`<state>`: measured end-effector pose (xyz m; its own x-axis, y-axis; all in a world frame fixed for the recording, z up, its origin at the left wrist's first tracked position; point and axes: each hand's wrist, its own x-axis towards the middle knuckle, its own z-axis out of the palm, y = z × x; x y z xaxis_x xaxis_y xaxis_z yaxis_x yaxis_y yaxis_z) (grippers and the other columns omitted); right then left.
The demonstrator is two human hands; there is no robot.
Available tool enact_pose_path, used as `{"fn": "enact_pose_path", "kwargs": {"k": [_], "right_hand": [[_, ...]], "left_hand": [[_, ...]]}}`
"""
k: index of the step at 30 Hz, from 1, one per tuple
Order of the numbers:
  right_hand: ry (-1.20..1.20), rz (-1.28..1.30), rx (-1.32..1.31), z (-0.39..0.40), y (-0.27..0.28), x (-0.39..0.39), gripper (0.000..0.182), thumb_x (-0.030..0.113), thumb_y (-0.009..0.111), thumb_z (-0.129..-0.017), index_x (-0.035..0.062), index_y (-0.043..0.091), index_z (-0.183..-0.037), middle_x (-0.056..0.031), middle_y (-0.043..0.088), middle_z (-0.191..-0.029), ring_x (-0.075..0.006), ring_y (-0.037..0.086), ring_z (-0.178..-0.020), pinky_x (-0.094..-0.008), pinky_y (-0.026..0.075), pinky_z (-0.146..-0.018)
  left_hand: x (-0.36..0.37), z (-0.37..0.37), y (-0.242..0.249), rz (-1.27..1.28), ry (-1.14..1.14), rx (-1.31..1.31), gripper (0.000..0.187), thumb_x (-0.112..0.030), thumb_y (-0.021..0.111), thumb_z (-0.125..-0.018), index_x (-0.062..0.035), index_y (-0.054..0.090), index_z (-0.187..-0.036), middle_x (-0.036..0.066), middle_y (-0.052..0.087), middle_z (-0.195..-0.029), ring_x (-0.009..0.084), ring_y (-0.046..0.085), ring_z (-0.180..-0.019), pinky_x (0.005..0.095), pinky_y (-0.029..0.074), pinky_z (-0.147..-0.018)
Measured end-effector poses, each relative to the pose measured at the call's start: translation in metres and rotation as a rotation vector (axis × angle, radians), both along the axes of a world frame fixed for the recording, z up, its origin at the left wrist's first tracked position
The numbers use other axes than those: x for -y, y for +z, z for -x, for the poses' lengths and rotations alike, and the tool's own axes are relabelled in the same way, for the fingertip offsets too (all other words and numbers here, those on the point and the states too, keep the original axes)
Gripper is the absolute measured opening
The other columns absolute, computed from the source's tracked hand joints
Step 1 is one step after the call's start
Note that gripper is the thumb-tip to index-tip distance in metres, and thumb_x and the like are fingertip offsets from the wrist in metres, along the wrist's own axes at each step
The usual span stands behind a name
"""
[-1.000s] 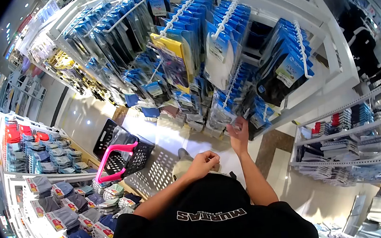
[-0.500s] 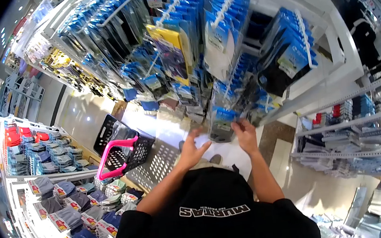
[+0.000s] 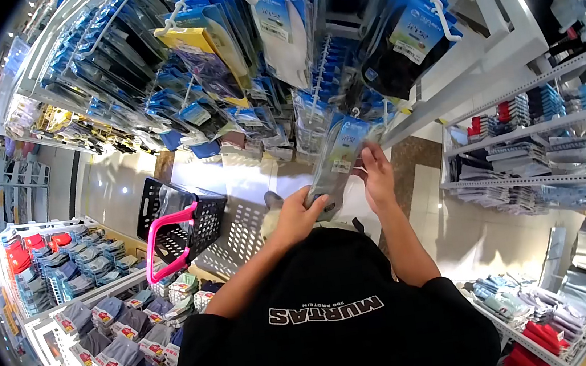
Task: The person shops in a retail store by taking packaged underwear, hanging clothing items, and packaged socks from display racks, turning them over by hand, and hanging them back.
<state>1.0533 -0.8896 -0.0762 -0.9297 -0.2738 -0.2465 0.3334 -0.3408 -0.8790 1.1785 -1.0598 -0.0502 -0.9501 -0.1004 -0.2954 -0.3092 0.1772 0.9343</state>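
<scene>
A clear plastic packet point(image 3: 340, 154) with a blue top, a small pale label and something grey inside is held between my hands, tilted in front of the lowest hooks. My left hand point(image 3: 298, 216) is closed on its lower left corner, thumb on top. On its right edge, my right hand point(image 3: 379, 178) pinches with bent fingers. Whether the packet's top still touches a hook cannot be made out. Similar blue-topped packets point(image 3: 281, 23) hang on white hooks above, along with a yellow packet point(image 3: 208, 58) and packets with black contents point(image 3: 395, 61).
A black basket point(image 3: 203, 223) with a pink handle point(image 3: 155, 247) stands on the floor at left, a packet inside. Racks of folded, tagged garments point(image 3: 118, 336) are at lower left. White shelves point(image 3: 530, 146) with stacked clothes stand at right.
My left hand has come in from an open pose and closed on the packet's lower corner. The packet now tilts, my right hand on its edge. The view has shifted, with the rack higher.
</scene>
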Motion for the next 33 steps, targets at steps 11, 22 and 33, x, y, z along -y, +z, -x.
{"fn": "enact_pose_path", "kwargs": {"k": [11,22,33], "right_hand": [[0.637,1.061,0.526,-0.004,0.002,0.007,0.055,0.038,0.048,-0.097,-0.0034,0.043,-0.134,-0.0067,0.042,-0.076,-0.0173,0.045,-0.061,-0.0324,0.044,-0.059],[0.044,-0.374,-0.259,0.029,-0.036,0.002,0.028,0.028,0.067,-0.093,0.0015,0.06,-0.094,-0.0011,0.059,-0.075,-0.008,0.051,-0.07,-0.0256,0.042,-0.062],[0.116,-0.683,-0.488,0.06,-0.048,0.042,0.034,0.031,0.069,-0.09,0.0001,0.059,-0.099,-0.0024,0.059,-0.079,-0.0098,0.05,-0.069,-0.0254,0.043,-0.065]], "left_hand": [[-0.021,0.003,0.016,-0.271,-0.199,-0.13,0.029,-0.02,0.058,-0.096,0.0025,0.061,-0.113,0.009,0.067,-0.103,0.0146,0.061,-0.095,0.0293,0.048,-0.086],[-0.004,-0.011,-0.023,-0.254,0.133,0.033,0.025,-0.019,0.06,-0.095,0.0053,0.063,-0.098,0.006,0.066,-0.082,0.009,0.059,-0.074,0.0256,0.049,-0.068],[0.015,-0.026,-0.026,-0.115,0.192,0.077,0.029,-0.023,0.061,-0.094,0.0048,0.063,-0.103,0.008,0.068,-0.087,0.0117,0.063,-0.076,0.0266,0.05,-0.069]]}}
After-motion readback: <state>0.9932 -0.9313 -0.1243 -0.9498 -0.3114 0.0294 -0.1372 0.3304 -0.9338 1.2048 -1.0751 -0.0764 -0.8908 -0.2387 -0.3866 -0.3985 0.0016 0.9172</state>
